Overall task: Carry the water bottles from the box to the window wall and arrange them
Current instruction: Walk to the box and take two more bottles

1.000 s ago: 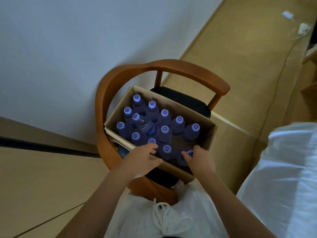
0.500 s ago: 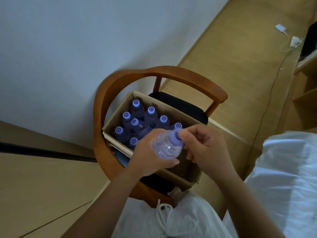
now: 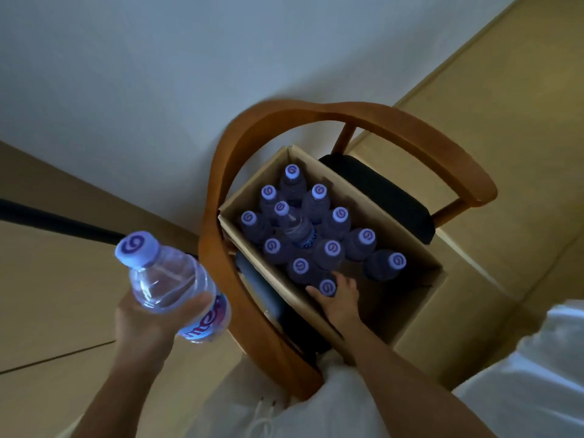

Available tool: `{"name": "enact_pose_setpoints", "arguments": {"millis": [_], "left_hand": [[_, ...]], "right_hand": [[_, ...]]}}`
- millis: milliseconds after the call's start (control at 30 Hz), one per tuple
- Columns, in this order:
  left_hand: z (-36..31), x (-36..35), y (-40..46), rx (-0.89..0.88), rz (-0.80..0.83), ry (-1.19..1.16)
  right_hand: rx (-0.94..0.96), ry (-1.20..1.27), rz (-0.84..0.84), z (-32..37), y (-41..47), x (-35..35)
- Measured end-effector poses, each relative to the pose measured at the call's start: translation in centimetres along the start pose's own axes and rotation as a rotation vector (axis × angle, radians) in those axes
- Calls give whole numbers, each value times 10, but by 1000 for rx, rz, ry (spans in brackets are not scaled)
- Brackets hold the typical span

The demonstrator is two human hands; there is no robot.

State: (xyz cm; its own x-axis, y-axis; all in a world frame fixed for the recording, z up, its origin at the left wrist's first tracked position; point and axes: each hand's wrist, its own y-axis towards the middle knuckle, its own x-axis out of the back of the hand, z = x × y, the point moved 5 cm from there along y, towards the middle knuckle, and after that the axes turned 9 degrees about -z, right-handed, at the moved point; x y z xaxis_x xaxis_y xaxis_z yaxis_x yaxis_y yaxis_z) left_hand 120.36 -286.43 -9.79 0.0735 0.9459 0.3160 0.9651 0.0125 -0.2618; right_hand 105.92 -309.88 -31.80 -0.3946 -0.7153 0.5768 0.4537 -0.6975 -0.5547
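Note:
A cardboard box (image 3: 410, 324) sits on a chair seat and holds several clear water bottles with purple caps. My left hand (image 3: 142, 324) grips one water bottle (image 3: 170, 282) by its body, lifted out to the left of the chair. My right hand (image 3: 339, 300) reaches down inside the box, its fingers around the neck of the nearest standing bottle (image 3: 327, 286). One bottle (image 3: 295, 227) lies tilted on top of the others.
The wooden chair (image 3: 395, 121) with a curved backrest and black seat stands against a pale wall. Wooden floor runs to the right. White fabric (image 3: 521, 374) fills the lower right, and white clothing with a drawstring lies below the box.
My left hand carried the lifted bottle out to the left of the chair. My right hand let go of its cap and went back down into the box onto another bottle.

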Motion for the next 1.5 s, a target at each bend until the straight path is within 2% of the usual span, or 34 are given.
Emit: {"name": "enact_pose_setpoints", "arguments": {"millis": [167,300,433,567,633,800,867,1000,1167,1333,1500], "left_hand": [[19,15,-25,46,-76,26],[28,9,-42,101,-85,23],[25,-14,-53,86,1,27],[32,-40,-55,84,101,12],[29,-47,-58,55,148,-12],[23,-34,-62,17,185,-78],[22,-14,-65,7,160,-106],[22,48,-71,-45,110,-138],[35,150,-84,-77,7,-203],[67,261,-103,-70,-189,-256],[110,378,-150,-23,-533,-353]], "right_hand": [[85,-11,-53,9,10,2],[353,-12,-145,35,-3,35],[550,125,-225,69,-40,76],[440,268,-89,95,-67,106],[505,293,-82,115,-86,120],[782,346,-220,167,-157,137],[796,381,-262,178,-176,129],[760,369,-151,196,-217,89],[950,313,20,233,-301,23],[1071,336,243,263,-388,-64],[1259,286,576,284,-489,-161]]}}
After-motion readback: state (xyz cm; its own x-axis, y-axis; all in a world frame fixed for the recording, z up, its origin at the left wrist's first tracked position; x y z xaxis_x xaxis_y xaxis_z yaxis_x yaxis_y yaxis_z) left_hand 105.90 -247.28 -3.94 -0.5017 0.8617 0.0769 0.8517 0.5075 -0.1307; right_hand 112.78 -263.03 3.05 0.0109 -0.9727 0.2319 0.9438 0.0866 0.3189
